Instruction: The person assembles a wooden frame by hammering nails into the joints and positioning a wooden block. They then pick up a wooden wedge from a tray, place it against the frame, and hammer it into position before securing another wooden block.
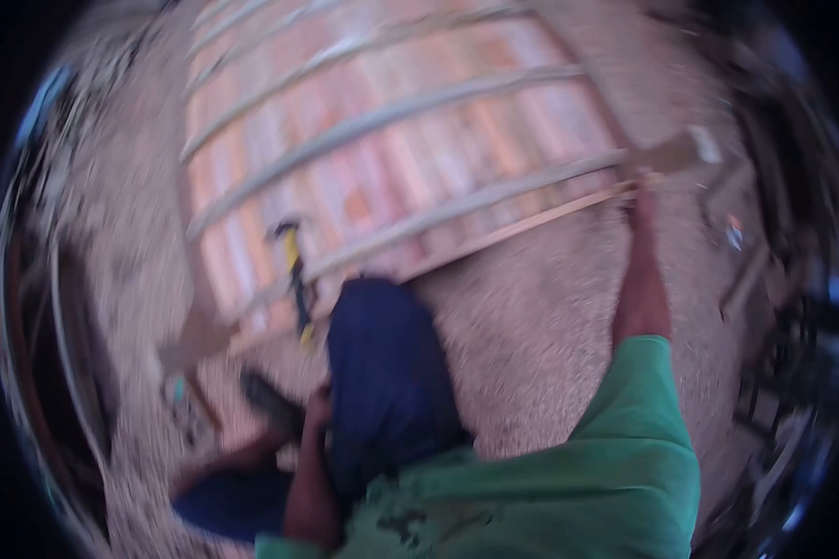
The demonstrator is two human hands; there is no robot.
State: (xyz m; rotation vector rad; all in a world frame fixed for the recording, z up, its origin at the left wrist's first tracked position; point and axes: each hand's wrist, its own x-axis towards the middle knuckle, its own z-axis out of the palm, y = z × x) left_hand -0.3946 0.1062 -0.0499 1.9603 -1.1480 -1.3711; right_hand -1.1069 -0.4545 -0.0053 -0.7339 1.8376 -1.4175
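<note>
A large panel of reddish wooden boards (373, 177) lies on the ground, crossed by several greyish battens (382, 121). My right hand (641, 179) is stretched out to the panel's near right corner. Its fingers look closed around the end of a thin pale wooden strip (531, 217) along the near edge, though motion smears them. My left hand (318, 407) is low beside my bent knee, its fingers too blurred to read. A hammer (295, 279) with a yellow and black handle lies on the panel's near left part, its head pointing away from me.
Sandy ground (522, 326) surrounds the panel. Wooden blocks stick out at its near left corner (196, 342) and near right corner (676, 154). A small box-like object (188, 410) lies at the left. Dark clutter (792, 373) lines the right side. My knee (382, 345) is close to the near edge.
</note>
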